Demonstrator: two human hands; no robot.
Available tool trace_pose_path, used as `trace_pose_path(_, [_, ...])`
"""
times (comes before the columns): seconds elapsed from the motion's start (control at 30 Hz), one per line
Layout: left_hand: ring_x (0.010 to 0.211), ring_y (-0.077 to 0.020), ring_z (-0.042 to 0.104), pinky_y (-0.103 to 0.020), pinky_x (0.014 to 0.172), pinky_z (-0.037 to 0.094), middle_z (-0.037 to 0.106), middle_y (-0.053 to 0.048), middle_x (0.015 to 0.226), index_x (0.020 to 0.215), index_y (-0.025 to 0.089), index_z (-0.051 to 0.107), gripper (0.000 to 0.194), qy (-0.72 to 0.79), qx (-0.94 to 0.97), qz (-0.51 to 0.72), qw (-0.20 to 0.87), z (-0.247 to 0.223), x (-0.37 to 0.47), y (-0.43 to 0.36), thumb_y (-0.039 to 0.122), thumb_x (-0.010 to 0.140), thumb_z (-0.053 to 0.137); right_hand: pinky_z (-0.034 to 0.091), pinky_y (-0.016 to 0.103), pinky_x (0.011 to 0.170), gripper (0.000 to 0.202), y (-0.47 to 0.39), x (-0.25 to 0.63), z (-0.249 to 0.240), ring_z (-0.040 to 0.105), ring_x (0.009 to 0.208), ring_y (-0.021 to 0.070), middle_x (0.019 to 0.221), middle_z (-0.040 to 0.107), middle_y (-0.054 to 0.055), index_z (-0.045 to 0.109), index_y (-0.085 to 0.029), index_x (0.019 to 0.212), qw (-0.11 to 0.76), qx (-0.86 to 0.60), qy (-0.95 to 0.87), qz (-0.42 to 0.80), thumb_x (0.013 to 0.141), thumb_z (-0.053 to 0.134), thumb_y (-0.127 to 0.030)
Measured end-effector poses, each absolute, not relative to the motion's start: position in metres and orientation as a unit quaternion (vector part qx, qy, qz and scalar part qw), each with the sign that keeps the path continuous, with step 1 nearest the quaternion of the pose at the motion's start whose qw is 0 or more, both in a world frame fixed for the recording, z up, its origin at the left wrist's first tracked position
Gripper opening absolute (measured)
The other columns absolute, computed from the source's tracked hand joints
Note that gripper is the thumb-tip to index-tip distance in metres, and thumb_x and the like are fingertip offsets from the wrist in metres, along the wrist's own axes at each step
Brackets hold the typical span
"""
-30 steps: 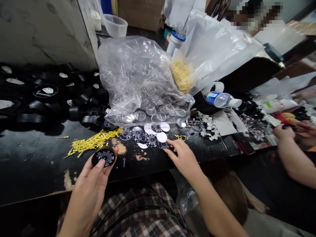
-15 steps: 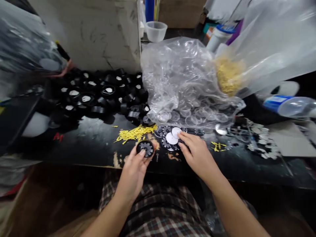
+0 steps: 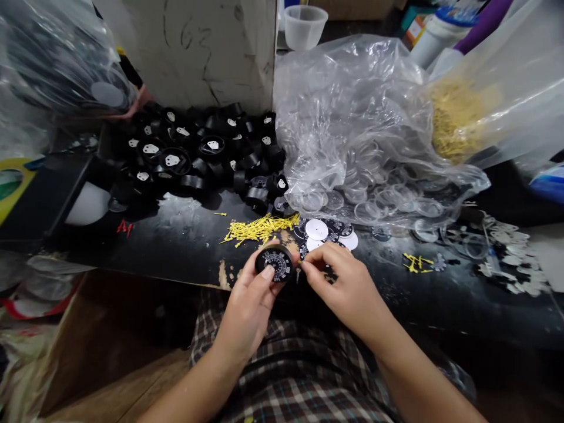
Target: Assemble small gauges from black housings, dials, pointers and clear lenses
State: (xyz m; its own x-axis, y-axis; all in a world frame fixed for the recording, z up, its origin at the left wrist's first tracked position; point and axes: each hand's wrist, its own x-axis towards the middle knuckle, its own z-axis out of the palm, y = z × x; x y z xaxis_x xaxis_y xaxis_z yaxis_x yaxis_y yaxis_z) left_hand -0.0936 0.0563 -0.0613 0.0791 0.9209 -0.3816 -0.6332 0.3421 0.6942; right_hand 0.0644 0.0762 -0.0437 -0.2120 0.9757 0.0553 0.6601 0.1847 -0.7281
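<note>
My left hand (image 3: 253, 294) grips a round black gauge (image 3: 278, 258), its dial face with white numbers turned up and the thumb resting on it. Beside it, my right hand (image 3: 341, 279) is closed in a pinch, with a small yellow pointer (image 3: 300, 262) showing at the fingertips, close to the gauge's right rim. Just beyond the hands lies a heap of yellow pointers (image 3: 259, 228). To its right are loose dial discs (image 3: 316, 229), some white side up and others black with printed markings; the right hand partly covers them.
Several black gauge housings (image 3: 194, 182) are piled at the back left. A clear plastic bag (image 3: 352, 106) of transparent round covers (image 3: 370, 208) lies behind the discs. White metal parts (image 3: 511, 258) and a few yellow pointers (image 3: 416, 263) sit at right, red pointers (image 3: 125, 227) at left.
My right hand has left the white discs and come left to the gauge, now pinching a small yellow piece. The discs are spread differently. The camera view has shifted.
</note>
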Motion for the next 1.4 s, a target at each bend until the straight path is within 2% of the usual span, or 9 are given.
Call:
trace_pose_path(0.07, [0.108, -0.0209, 0.064, -0.04, 0.103, 0.042, 0.072, -0.005, 0.109, 0.128, 0.027, 0.05, 0.042, 0.42, 0.18, 0.564, 0.687, -0.061, -0.094, 0.06, 0.029, 0.087, 0.056, 0.039, 0.028, 0.066, 0.014, 0.075, 0.064, -0.04, 0.052, 0.069, 0.0145, 0.072, 0.057, -0.001, 0.055, -0.02, 0.076, 0.298, -0.56, -0.688, 0.352, 0.089, 0.052, -0.024])
trace_pose_path(0.13, [0.11, -0.021, 0.063, -0.04, 0.103, 0.042, 0.071, -0.004, 0.112, 0.129, 0.028, 0.049, 0.044, 0.441, 0.19, 0.565, 0.671, -0.063, -0.092, 0.063, 0.028, 0.086, 0.057, 0.04, 0.027, 0.065, 0.013, 0.073, 0.062, -0.036, 0.053, 0.07, 0.0138, 0.073, 0.058, -0.002, 0.056, -0.021, 0.077, 0.311, -0.545, -0.676, 0.386, 0.089, 0.053, -0.025])
trace_pose_path(0.23, [0.121, -0.0212, 0.055, -0.036, 0.106, 0.039, 0.066, -0.002, 0.122, 0.118, 0.027, 0.059, 0.033, 0.437, 0.23, 0.524, 0.693, -0.068, -0.085, 0.062, 0.025, 0.085, 0.06, 0.039, 0.028, 0.07, 0.012, 0.072, 0.056, -0.033, 0.052, 0.072, 0.0139, 0.075, 0.057, -0.002, 0.057, -0.021, 0.079, 0.303, -0.535, -0.705, 0.354, 0.09, 0.053, -0.024])
trace_pose_path(0.33, [0.125, -0.0192, 0.05, -0.033, 0.109, 0.034, 0.062, 0.001, 0.126, 0.116, 0.029, 0.059, 0.029, 0.428, 0.273, 0.511, 0.694, -0.071, -0.081, 0.058, 0.026, 0.087, 0.058, 0.037, 0.03, 0.07, 0.013, 0.073, 0.053, -0.032, 0.051, 0.07, 0.014, 0.072, 0.056, -0.002, 0.057, -0.021, 0.078, 0.282, -0.544, -0.73, 0.302, 0.09, 0.053, -0.023])
trace_pose_path(0.57, [0.116, -0.0191, 0.057, -0.03, 0.1, 0.043, 0.066, -0.003, 0.117, 0.11, 0.023, 0.058, 0.024, 0.436, 0.327, 0.501, 0.672, -0.063, -0.085, 0.056, 0.024, 0.086, 0.058, 0.038, 0.027, 0.064, 0.014, 0.071, 0.057, -0.03, 0.051, 0.067, 0.0138, 0.071, 0.056, -0.002, 0.057, -0.021, 0.077, 0.282, -0.543, -0.717, 0.335, 0.09, 0.052, -0.022])
trace_pose_path(0.77, [0.1, -0.0175, 0.062, -0.029, 0.093, 0.045, 0.067, -0.001, 0.104, 0.103, 0.024, 0.059, 0.018, 0.472, 0.388, 0.487, 0.624, -0.058, -0.085, 0.054, 0.027, 0.085, 0.059, 0.04, 0.026, 0.062, 0.015, 0.068, 0.058, -0.03, 0.053, 0.068, 0.0141, 0.072, 0.056, -0.001, 0.056, -0.021, 0.076, 0.283, -0.542, -0.717, 0.336, 0.09, 0.051, -0.023])
trace_pose_path(1.17, [0.097, -0.0216, 0.063, -0.033, 0.089, 0.046, 0.069, 0.002, 0.102, 0.101, 0.028, 0.062, 0.025, 0.566, 0.491, 0.459, 0.477, -0.057, -0.086, 0.046, 0.016, 0.081, 0.058, 0.041, 0.026, 0.061, 0.02, 0.055, 0.051, -0.03, 0.056, 0.065, 0.0139, 0.069, 0.061, -0.001, 0.053, -0.021, 0.07, 0.293, -0.569, -0.69, 0.339, 0.09, 0.051, -0.02])
trace_pose_path(1.27, [0.099, -0.0217, 0.063, -0.034, 0.091, 0.045, 0.07, 0.001, 0.103, 0.101, 0.027, 0.064, 0.025, 0.554, 0.473, 0.455, 0.512, -0.055, -0.087, 0.049, 0.015, 0.08, 0.059, 0.04, 0.026, 0.058, 0.021, 0.056, 0.052, -0.031, 0.054, 0.061, 0.0133, 0.064, 0.059, -0.002, 0.053, -0.021, 0.068, 0.285, -0.577, -0.685, 0.342, 0.089, 0.053, -0.022])
trace_pose_path(1.4, [0.108, -0.0229, 0.061, -0.035, 0.097, 0.045, 0.07, -0.002, 0.11, 0.106, 0.025, 0.065, 0.026, 0.496, 0.349, 0.457, 0.651, -0.057, -0.088, 0.055, 0.023, 0.081, 0.062, 0.041, 0.027, 0.061, 0.016, 0.061, 0.058, -0.032, 0.054, 0.064, 0.014, 0.067, 0.058, -0.001, 0.056, -0.021, 0.072, 0.277, -0.553, -0.718, 0.32, 0.088, 0.055, -0.023])
